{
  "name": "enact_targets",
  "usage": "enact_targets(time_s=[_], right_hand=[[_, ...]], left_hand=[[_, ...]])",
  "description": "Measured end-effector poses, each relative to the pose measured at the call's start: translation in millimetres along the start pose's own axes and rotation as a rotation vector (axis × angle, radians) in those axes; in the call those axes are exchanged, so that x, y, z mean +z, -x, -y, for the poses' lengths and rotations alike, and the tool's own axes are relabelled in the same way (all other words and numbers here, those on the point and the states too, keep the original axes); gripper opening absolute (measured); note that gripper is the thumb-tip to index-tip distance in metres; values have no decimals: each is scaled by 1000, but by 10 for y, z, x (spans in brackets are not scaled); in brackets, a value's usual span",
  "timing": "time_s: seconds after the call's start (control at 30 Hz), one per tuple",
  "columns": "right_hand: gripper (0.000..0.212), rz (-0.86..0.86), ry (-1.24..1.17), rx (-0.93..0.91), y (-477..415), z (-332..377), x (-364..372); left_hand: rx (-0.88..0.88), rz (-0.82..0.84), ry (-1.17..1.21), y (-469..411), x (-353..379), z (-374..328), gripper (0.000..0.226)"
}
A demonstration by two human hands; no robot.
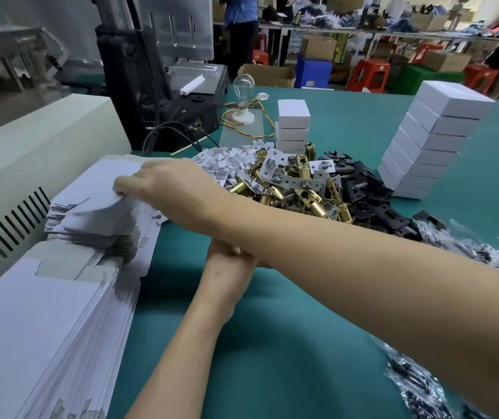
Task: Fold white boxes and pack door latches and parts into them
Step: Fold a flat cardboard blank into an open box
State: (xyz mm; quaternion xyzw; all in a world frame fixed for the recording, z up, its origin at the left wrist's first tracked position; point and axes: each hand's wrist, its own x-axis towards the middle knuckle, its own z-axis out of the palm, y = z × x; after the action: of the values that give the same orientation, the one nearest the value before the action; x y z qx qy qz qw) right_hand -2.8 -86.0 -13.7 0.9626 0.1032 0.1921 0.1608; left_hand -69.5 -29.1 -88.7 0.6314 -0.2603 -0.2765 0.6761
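White flat box blanks (pixel 30 328) lie in a fanned stack at the near left edge of the teal counter (pixel 272 343). Clear bags of dark parts (pixel 417 391) lie at the near right.

The left hand (pixel 227 255) sits mid-counter beneath the crossing right forearm. Its fingers are largely covered, so I cannot tell whether they grip anything.

The right hand (pixel 166 182) reaches across to the left onto a second stack of blanks (pixel 97 216). Its fingers (pixel 121 189) curl over the edge of the top blank (pixel 100 189) and grip it, and the blank bows upward (detail at the fingertips is blurred).

Behind the forearm, a heap of brass door latches (pixel 299 192) lies at counter centre. Small white card pieces (pixel 230 164) touch it on the left and black plates (pixel 363 195) on the right.

Folded white boxes stand beyond: a short stack (pixel 293 122) just behind the heap and a taller leaning stack (pixel 432 140) to the right.

Further back, a clear light bulb (pixel 243 86) on a white base stands beside a dark machine (pixel 151 95). A beige housing (pixel 45 140) borders the counter's left side.
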Motion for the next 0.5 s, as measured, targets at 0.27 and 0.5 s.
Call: enact_targets(time_s=[0.27,0.5], right_hand=[[9,-796,-786,683,742,-250,-482],[16,-804,-1433,1080,1779,-140,-386]], left_hand=[[28,-203,160,-145,-147,111,21],[-146,42,468,-109,-201,49,50]])
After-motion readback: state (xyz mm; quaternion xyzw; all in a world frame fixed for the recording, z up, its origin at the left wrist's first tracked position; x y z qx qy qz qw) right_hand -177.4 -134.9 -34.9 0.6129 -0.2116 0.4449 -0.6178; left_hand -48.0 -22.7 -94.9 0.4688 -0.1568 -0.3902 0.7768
